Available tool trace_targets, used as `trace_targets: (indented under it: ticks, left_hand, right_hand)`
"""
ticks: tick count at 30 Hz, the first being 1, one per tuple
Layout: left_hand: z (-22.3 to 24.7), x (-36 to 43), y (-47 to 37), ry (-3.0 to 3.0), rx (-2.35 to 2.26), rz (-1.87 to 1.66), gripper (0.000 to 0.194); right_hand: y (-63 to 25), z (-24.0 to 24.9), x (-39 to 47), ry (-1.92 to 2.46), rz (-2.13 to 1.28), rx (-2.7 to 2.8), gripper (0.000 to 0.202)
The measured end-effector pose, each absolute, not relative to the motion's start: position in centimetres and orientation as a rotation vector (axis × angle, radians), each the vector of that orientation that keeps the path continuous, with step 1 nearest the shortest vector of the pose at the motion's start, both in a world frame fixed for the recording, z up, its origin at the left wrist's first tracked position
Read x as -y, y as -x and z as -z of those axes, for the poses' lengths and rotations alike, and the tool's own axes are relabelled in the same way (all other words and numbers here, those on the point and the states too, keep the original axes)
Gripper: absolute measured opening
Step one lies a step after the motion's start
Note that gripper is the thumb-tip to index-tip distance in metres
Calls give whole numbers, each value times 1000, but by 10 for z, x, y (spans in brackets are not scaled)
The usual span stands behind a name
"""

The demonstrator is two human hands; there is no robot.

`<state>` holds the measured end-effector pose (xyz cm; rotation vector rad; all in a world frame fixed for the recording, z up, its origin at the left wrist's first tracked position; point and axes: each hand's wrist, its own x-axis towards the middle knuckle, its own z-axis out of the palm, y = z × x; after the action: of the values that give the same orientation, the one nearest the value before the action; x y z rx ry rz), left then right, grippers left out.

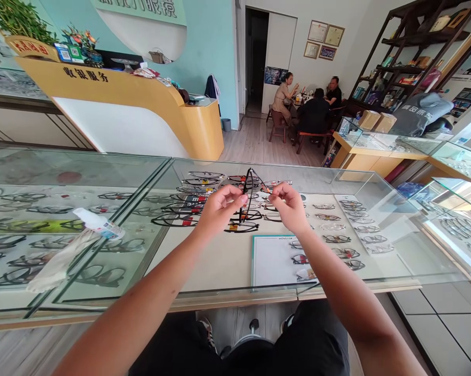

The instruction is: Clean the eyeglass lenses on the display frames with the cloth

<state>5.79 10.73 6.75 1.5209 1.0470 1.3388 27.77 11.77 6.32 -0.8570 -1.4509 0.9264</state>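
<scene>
Dark-framed glasses point(249, 190) are held up above the glass display counter point(204, 292), between my two hands. My left hand point(222, 207) pinches the frame at its left side with thumb and fingers. On the right, my right hand point(287, 204) has its fingers closed on the thin temple arm of the same glasses. Beneath them, rows of glasses point(188, 219) with small red and yellow tags lie inside the case. A white board point(272, 261) holding a few more pairs sits nearer to me.
A spray bottle point(98, 223) and a pale cloth point(59, 263) lie on the glass at the left. Behind stands a yellow reception counter point(204, 125). People sit round a table at the back; more display cases point(380, 146) stand right.
</scene>
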Motion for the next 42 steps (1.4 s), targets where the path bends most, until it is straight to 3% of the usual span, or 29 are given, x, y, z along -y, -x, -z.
trace_targets:
  ticks: [11,29,35,42]
  left_hand:
    - [-59,-126,-41,-1564,-1085,-1293,48]
    - [-64,-117,-54,-1321,-1052,-1236,60]
    - [-57,-118,-53,-1486,-1013,-1193,51]
    - [-55,-117,-53,-1561,-1012,-1212,46]
  right_hand:
    - [-305,-74,-127,940,-415,1480,17]
    - [-302,-68,-109,1084,250,1619,11]
    - [-284,-60,-102,938,203,2080,25]
    - [-278,-52,-109,970,235,2125,34]
